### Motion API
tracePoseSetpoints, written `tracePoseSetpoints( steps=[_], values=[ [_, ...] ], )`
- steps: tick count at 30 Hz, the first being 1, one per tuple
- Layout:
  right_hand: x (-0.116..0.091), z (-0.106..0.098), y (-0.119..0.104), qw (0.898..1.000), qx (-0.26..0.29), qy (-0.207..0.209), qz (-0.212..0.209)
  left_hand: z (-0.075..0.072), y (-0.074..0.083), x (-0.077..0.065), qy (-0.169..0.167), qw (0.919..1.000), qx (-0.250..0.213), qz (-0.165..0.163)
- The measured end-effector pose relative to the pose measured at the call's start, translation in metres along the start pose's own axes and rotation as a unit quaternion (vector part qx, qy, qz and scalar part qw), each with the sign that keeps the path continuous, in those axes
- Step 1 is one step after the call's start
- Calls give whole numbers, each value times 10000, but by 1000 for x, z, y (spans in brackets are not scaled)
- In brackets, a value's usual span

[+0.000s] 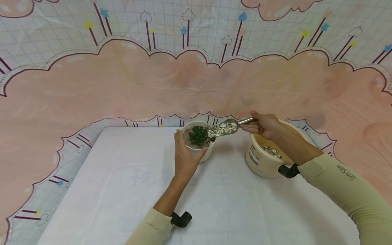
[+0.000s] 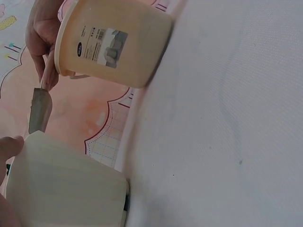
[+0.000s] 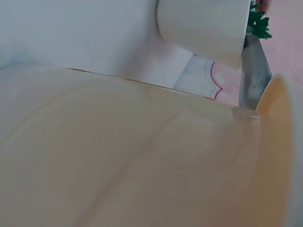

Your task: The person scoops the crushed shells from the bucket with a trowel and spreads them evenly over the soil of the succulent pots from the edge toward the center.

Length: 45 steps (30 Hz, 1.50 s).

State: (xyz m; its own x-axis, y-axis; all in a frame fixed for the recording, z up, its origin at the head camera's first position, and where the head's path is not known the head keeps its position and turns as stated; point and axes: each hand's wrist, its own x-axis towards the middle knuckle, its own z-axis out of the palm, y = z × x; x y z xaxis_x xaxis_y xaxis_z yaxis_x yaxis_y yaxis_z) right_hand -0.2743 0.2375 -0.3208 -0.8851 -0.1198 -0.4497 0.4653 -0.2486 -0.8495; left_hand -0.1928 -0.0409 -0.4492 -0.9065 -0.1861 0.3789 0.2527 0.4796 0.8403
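A small green succulent (image 1: 198, 135) grows in a white flowerpot (image 1: 206, 157) near the far edge of the table. My left hand (image 1: 187, 162) holds this pot by its rim, fingers along the left side and thumb across the front. From the right, my right hand (image 1: 267, 125) grips the handle of a metal scoop (image 1: 246, 121) loaded with pale pebbles (image 1: 226, 128). The scoop's tip reaches over the pot's right rim, and some pebbles lie on the soil beside the plant. In the left wrist view, the scoop (image 2: 40, 111) meets the pot's upper edge.
A cream bucket (image 1: 260, 165) stands right of the pot, below my right forearm, with more pebbles (image 1: 273, 152) inside. Its labelled side faces the left wrist camera. A white cloth covers the table (image 1: 128, 190); a patterned curtain (image 1: 137, 85) hangs behind.
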Motion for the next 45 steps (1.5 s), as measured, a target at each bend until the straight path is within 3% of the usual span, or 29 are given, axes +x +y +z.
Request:
tracePoseSetpoints(
  steps=[14,28,37,45],
  values=[
    [7,1,0,9993,-323,-24,-189,2,1,2,-33,10000,-19,-88],
    [9,4,0,9988,-276,78,-397,2,3,11,-95,9994,129,-307],
    [11,4,-3,9989,-168,135,-412,0,-3,16,36,9997,204,-135],
    [10,6,-3,9987,-142,148,-460,-4,-12,23,-131,9998,96,-68]
  ],
)
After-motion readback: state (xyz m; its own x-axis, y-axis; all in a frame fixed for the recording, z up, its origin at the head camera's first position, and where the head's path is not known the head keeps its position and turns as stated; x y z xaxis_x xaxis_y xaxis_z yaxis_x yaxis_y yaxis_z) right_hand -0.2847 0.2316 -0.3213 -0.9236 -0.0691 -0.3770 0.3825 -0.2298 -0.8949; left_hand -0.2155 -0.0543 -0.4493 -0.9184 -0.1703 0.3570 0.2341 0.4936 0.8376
